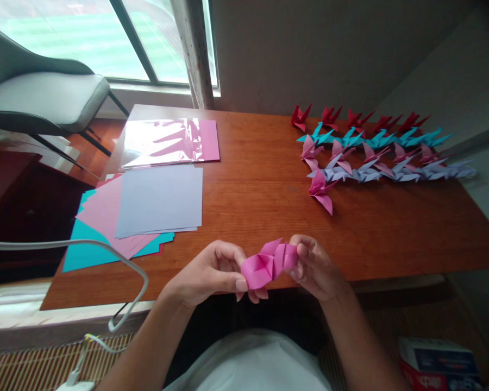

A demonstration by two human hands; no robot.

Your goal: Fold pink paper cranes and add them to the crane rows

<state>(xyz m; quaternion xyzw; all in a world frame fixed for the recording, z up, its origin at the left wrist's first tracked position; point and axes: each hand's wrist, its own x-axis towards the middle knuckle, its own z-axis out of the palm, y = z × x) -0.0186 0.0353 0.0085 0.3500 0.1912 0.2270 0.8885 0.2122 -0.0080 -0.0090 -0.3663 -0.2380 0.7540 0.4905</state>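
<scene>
A half-folded pink paper model (pixel 270 264) is held between both hands above the near edge of the wooden table (pixel 261 179). My left hand (pixel 212 271) pinches its left end with thumb and fingers. Its right end is gripped by my right hand (pixel 315 266), fingers curled round the folds. A single finished pink crane (pixel 321 190) stands on the table just beyond my hands.
Rows of finished paper cranes, red (pixel 352 118), teal (pixel 370 138), pink and lilac (pixel 395 172), lie at the table's far right. Loose coloured sheets (pixel 146 209) and a plastic packet of paper (pixel 171 142) lie at the left. A grey chair (pixel 44 92) stands beyond, a white cable (pixel 106 255) hangs near left, a box (pixel 440 364) sits on the floor.
</scene>
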